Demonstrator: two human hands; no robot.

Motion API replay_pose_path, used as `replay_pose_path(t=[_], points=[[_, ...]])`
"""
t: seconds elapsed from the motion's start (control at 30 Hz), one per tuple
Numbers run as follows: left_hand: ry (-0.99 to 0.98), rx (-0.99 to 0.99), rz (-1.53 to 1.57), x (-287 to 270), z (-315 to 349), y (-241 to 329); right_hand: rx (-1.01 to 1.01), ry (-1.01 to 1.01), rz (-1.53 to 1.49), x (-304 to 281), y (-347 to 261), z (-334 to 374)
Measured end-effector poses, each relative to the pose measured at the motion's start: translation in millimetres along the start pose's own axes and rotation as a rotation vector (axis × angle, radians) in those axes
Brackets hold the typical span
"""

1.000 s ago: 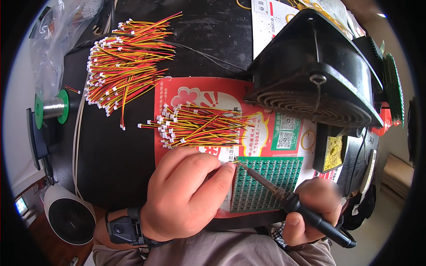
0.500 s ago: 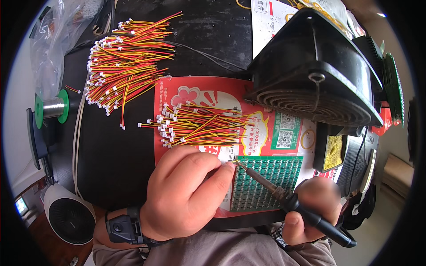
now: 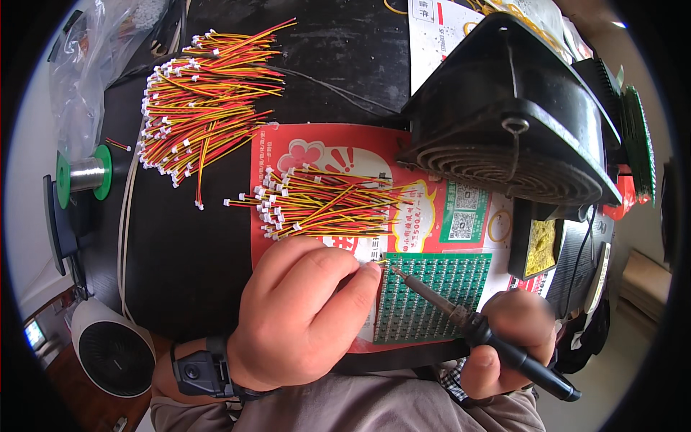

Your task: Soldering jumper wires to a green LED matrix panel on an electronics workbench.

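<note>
Fingers (image 3: 356,294) of the left hand (image 3: 295,327) pinch tight on one thin wire (image 3: 382,262), and the right hand (image 3: 524,324) is wrapped around a hot-tip pen. Going by clock from the left fingertips, big things first: one red sheet (image 3: 392,144) lies under most of this, and one black fan box (image 3: 489,101) stands between 1 and 2. Two heaps of red and yellow wires, too many to count, lie this way: the big heap (image 3: 209,93) between 10 and 11, the small heap (image 3: 317,209) at 11. One green board (image 3: 410,309) is at 4, just beside the left fingers, its long side running 9 to 3. One hot-tip pen (image 3: 468,322) slants from 10 down to 4, tip at the board's top left corner. One spool (image 3: 86,174) sits near 10, one yellow sponge (image 3: 540,247) at 3. Smallest, the held wire points to 3; the left hand is nearer its end. I can't tell if the tip touches it.
</note>
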State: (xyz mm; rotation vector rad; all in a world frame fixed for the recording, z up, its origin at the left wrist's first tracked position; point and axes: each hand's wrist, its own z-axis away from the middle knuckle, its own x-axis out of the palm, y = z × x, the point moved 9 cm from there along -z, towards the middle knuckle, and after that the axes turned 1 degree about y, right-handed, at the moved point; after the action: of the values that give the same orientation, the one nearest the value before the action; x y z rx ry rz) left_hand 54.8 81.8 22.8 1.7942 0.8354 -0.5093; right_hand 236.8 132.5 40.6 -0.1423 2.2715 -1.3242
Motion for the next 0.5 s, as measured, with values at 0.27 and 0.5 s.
replay_pose_path(t=[0.27,0.5], points=[[0.005,0.012,0.004,-0.7,0.2,1.1,-0.029,-0.01,0.025,1.7,-2.6,-1.0],[0.01,0.012,-0.002,-0.8,0.5,0.4,-0.027,-0.022,0.044,2.3,-2.4,-1.6]])
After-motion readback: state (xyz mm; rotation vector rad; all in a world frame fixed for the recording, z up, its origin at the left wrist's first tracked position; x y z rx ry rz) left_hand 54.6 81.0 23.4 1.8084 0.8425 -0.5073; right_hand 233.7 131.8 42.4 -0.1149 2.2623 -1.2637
